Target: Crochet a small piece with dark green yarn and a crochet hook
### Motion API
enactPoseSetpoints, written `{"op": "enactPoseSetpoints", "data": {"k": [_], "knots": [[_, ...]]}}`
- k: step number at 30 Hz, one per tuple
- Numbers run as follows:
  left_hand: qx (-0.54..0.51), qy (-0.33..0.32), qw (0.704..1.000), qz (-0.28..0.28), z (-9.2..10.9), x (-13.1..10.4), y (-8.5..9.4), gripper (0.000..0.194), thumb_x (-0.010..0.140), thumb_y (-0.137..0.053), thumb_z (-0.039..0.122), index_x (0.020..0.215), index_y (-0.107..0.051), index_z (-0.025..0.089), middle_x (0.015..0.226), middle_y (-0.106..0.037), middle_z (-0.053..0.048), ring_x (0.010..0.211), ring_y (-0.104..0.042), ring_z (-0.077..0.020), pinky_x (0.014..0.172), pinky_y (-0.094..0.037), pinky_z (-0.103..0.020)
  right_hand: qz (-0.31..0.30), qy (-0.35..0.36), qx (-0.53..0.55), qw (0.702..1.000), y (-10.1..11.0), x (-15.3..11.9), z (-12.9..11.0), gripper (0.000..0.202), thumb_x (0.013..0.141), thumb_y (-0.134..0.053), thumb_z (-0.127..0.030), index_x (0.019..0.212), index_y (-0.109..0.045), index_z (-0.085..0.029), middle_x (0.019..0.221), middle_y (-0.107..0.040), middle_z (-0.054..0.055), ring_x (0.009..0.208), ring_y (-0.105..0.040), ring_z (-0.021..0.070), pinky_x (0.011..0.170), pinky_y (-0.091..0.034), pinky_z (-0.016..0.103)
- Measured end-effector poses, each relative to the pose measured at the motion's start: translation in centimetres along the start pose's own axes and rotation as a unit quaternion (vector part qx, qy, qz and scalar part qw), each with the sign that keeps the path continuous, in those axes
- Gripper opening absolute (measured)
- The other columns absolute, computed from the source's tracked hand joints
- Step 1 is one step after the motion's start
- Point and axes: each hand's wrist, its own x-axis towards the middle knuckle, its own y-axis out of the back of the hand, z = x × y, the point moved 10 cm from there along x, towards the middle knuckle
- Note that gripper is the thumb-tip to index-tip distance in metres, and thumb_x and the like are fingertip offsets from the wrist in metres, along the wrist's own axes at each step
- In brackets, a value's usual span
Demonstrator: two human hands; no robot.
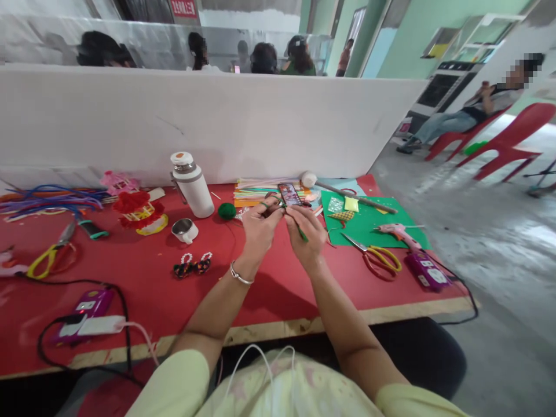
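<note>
Above the middle of the red table, my left hand (259, 225) and my right hand (306, 233) meet fingertip to fingertip, both closed in a pinch. A slim green piece (303, 233) sticks out below the fingers of my right hand; its exact kind is unclear. Green strand (263, 204) crosses the fingers of my left hand. What lies between the fingertips is too small to make out. Just beyond them a phone (290, 194) with a lit screen leans up. A dark green ball (226, 211), apparently yarn, rests left of my left hand.
Left stand a white thermos (194, 188), a metal cup (185, 230), beaded hair ties (193, 264) and scissors (52, 252). Right, on and beside a green sheet (377, 202), lie scissors (377, 259), a glue gun (402, 234) and a stick (354, 195). A white partition (217, 124) rises behind.
</note>
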Motion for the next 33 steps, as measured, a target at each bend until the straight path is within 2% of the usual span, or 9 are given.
{"op": "enactPoseSetpoints", "data": {"k": [3,6,10,15,19,26,33], "knots": [[-0.068,0.126,0.989,-0.04,-1.9,0.1,-0.8,0.029,0.055,-0.088,0.019,0.079,-0.072,0.017,0.056,-0.054,0.008,0.045,-0.037,-0.0027,0.043,-0.024,-0.018,0.039,0.025,-0.021,0.999,-0.1,-1.0,0.1,0.03,0.097,-0.071,-0.021,0.125,-0.078,-0.029,0.118,-0.082,0.011,0.106,-0.079,0.0245,0.093,-0.067,0.043],[-0.087,0.199,0.972,-0.09,-2.3,0.3,-1.3,0.037,0.051,-0.088,0.017,0.085,-0.074,0.014,0.054,-0.051,0.008,0.043,-0.035,-0.0016,0.041,-0.018,-0.016,0.01,0.017,0.0,1.0,-0.5,-1.0,1.1,0.027,0.098,-0.072,-0.027,0.124,-0.079,-0.031,0.116,-0.082,0.01,0.103,-0.08,0.0246,0.091,-0.068,0.042],[-0.085,0.205,0.965,-0.139,-1.7,0.8,-1.2,0.034,0.051,-0.089,0.014,0.082,-0.073,0.013,0.051,-0.046,0.009,0.044,-0.032,-0.001,0.042,-0.019,-0.015,-0.04,0.004,0.068,0.997,-0.3,-0.4,2.0,0.031,0.096,-0.075,-0.03,0.127,-0.078,-0.035,0.115,-0.081,0.007,0.103,-0.079,0.0225,0.089,-0.068,0.038],[-0.062,0.219,0.962,-0.153,-2.1,1.0,-0.7,0.03,0.053,-0.086,0.014,0.081,-0.076,0.012,0.05,-0.046,0.009,0.043,-0.031,-0.0016,0.042,-0.018,-0.017,-0.094,-0.042,0.117,0.988,-0.3,-0.7,3.4,0.033,0.098,-0.073,-0.032,0.131,-0.076,-0.036,0.115,-0.081,0.006,0.096,-0.081,0.0205,0.086,-0.069,0.035],[-0.041,0.223,0.959,-0.169,-2.2,1.0,-0.9,0.029,0.053,-0.083,0.014,0.081,-0.077,0.011,0.048,-0.045,0.008,0.043,-0.03,-0.0019,0.043,-0.015,-0.017,-0.115,-0.011,0.112,0.987,0.2,-0.5,3.0,0.037,0.096,-0.076,-0.026,0.131,-0.076,-0.037,0.121,-0.081,0.006,0.101,-0.081,0.0212,0.089,-0.069,0.035],[0.006,0.221,0.962,-0.16,-2.1,1.1,-0.6,0.028,0.051,-0.081,0.015,0.079,-0.08,0.012,0.047,-0.049,0.006,0.042,-0.034,-0.0032,0.04,-0.013,-0.018,-0.167,0.036,0.08,0.982,0.8,0.6,1.5,0.042,0.095,-0.075,-0.017,0.134,-0.073,-0.033,0.122,-0.081,0.008,0.107,-0.08,0.0217,0.093,-0.067,0.036],[0.036,0.198,0.965,-0.169,-2.1,1.4,-0.3,0.022,0.052,-0.08,0.016,0.075,-0.08,0.013,0.052,-0.06,0.001,0.042,-0.039,-0.0044,0.039,-0.015,-0.019,-0.189,0.09,0.033,0.977,1.5,1.3,-0.1,0.04,0.094,-0.075,-0.013,0.131,-0.074,-0.029,0.117,-0.083,0.008,0.104,-0.08,0.0208,0.092,-0.066,0.035]]}}
